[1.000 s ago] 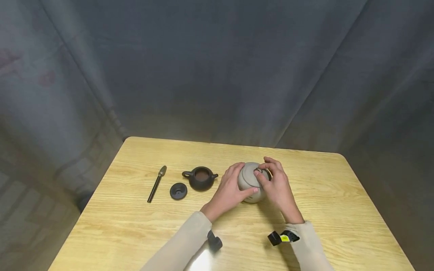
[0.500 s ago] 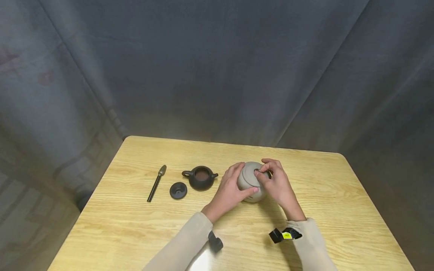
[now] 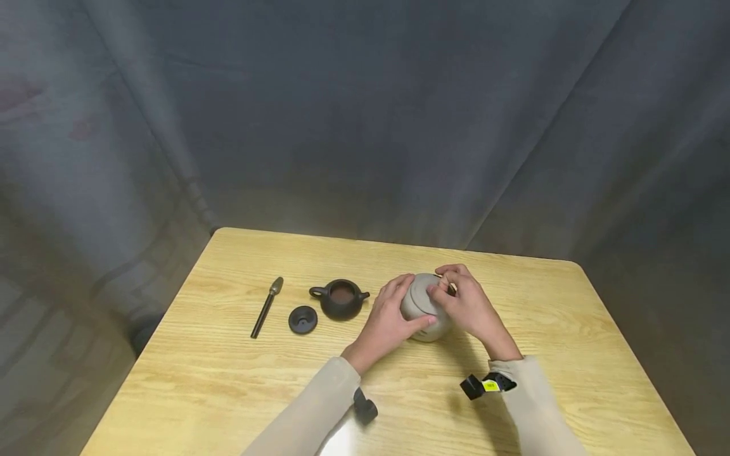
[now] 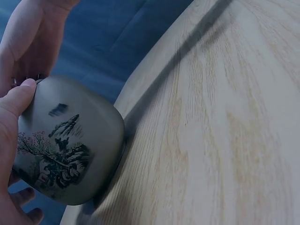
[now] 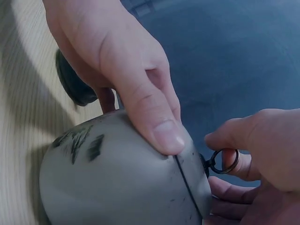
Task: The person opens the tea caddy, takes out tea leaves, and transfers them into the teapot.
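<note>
A round grey jar point(image 3: 424, 329) with a painted landscape on its side stands at the middle right of the table. My left hand point(image 3: 392, 316) grips its body, thumb in front and fingers round the far side. On top sits the jar's grey lid point(image 3: 420, 292), with a thin dark seam below it in the right wrist view. A metal ring point(image 5: 213, 162) stands up from the lid. One fingertip of my right hand point(image 3: 470, 307) is hooked through that ring, and the thumb is close beside it. From above, the fingers hide the ring.
Left of the jar is a small dark teapot point(image 3: 341, 311), uncovered, its spout towards the jar. Its dark lid point(image 3: 303, 320) lies upside down nearby. Farther left lies a slim black-handled tool point(image 3: 264, 313) with an oval metal head. A grey curtain point(image 3: 353, 126) hangs behind the table.
The right fingers have closed in at the lid's ring, and the right wrist has swung a little outward. My left hand keeps its grip on the jar. The head view has shifted slightly.
</note>
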A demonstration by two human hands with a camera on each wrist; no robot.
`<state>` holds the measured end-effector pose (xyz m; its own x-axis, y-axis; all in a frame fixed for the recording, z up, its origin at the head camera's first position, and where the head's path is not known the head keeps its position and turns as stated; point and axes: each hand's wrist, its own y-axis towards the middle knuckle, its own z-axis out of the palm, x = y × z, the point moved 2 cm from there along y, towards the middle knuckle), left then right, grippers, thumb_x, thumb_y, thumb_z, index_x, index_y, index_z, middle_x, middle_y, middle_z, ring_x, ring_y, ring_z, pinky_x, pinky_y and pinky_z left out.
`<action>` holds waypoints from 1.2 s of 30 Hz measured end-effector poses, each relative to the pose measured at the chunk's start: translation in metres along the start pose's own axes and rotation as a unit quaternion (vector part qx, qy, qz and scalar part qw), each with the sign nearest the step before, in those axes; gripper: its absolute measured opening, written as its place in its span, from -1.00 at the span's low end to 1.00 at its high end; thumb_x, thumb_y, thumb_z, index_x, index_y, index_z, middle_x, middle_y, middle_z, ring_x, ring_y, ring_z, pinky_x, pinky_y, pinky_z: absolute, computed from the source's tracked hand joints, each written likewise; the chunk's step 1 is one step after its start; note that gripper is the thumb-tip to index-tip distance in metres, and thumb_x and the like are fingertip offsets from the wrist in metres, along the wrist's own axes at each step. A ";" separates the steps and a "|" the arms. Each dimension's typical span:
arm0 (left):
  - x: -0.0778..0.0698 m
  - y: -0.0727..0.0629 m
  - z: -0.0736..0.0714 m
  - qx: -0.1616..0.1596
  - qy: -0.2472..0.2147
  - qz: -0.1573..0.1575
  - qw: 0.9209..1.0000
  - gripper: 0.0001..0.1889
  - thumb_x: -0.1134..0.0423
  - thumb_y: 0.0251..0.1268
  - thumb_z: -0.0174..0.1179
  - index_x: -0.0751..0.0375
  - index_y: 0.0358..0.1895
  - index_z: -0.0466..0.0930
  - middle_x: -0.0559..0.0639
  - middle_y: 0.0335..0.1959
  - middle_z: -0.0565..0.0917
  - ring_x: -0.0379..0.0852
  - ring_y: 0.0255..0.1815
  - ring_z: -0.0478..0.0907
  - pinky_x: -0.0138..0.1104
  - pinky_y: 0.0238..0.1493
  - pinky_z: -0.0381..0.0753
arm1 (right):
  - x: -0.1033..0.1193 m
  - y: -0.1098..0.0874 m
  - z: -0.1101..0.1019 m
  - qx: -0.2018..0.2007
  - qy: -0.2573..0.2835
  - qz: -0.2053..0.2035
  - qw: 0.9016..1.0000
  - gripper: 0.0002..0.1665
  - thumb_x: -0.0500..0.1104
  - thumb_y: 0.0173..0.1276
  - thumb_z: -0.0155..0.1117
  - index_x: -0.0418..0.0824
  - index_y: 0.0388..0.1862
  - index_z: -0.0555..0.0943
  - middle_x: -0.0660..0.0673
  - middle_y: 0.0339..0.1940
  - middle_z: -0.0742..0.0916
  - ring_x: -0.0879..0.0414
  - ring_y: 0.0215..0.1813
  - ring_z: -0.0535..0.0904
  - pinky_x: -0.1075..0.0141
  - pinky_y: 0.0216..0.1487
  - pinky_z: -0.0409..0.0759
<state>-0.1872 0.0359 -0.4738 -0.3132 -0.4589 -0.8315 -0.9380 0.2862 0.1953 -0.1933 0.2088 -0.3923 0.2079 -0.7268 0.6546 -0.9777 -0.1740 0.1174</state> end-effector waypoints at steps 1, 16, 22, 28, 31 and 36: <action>0.000 0.000 0.000 0.000 0.001 0.001 1.000 0.02 -0.34 0.31 0.40 0.05 0.70 0.21 -0.03 0.69 0.29 0.09 0.67 0.30 0.11 0.57 0.43 | 0.000 0.001 -0.001 0.001 0.000 0.000 1.000 -0.61 -0.17 0.60 0.28 -0.16 -0.51 0.48 -0.37 0.33 0.63 -0.34 0.30 0.63 -0.04 0.16 0.56; -0.007 -0.001 0.003 0.008 0.036 0.003 0.999 0.00 -0.38 0.31 0.37 0.01 0.69 0.23 -0.06 0.68 0.31 0.06 0.67 0.30 0.12 0.56 0.43 | 0.017 -0.005 -0.031 -0.057 0.055 -0.007 0.997 -0.62 -0.16 0.63 0.21 -0.25 -0.46 0.51 -0.34 0.27 0.65 -0.27 0.30 0.62 -0.08 0.29 0.57; -0.006 0.000 -0.003 0.004 0.032 -0.001 0.999 0.00 -0.31 0.32 0.41 0.04 0.70 0.22 -0.04 0.69 0.30 0.10 0.67 0.28 0.17 0.57 0.40 | 0.047 -0.011 -0.074 -0.087 0.085 -0.046 0.991 -0.59 -0.06 0.65 0.22 -0.29 -0.40 0.51 -0.22 0.41 0.59 -0.18 0.43 0.53 -0.27 0.46 0.49; -0.005 0.002 -0.003 0.010 0.032 0.004 0.999 -0.01 -0.34 0.35 0.36 0.02 0.70 0.20 -0.05 0.69 0.30 0.10 0.66 0.31 0.16 0.55 0.42 | 0.027 -0.017 -0.064 -0.029 0.055 -0.013 0.998 -0.59 -0.07 0.63 0.28 -0.26 -0.43 0.53 -0.34 0.45 0.56 -0.31 0.50 0.47 -0.32 0.39 0.50; -0.005 0.001 -0.003 0.005 0.033 0.002 0.999 0.00 -0.34 0.32 0.39 0.03 0.70 0.22 -0.04 0.69 0.31 0.10 0.67 0.30 0.15 0.57 0.41 | 0.014 -0.018 -0.063 -0.031 0.044 0.004 0.999 -0.58 -0.04 0.62 0.30 -0.27 -0.42 0.55 -0.35 0.45 0.57 -0.35 0.50 0.47 -0.33 0.35 0.48; -0.006 0.000 -0.004 -0.002 0.036 -0.006 0.999 0.01 -0.33 0.28 0.43 0.01 0.69 0.24 -0.05 0.68 0.32 0.09 0.67 0.30 0.16 0.59 0.38 | -0.009 -0.019 -0.069 -0.028 0.052 0.038 0.998 -0.57 -0.02 0.64 0.28 -0.34 -0.34 0.56 -0.40 0.49 0.52 -0.39 0.54 0.43 -0.37 0.47 0.44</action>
<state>-0.1861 0.0353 -0.4669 -0.3121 -0.5223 -0.7936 -0.9422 0.2770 0.1882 -0.1788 0.2644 -0.3493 0.1326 -0.6633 0.7366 -0.9911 -0.0821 0.1045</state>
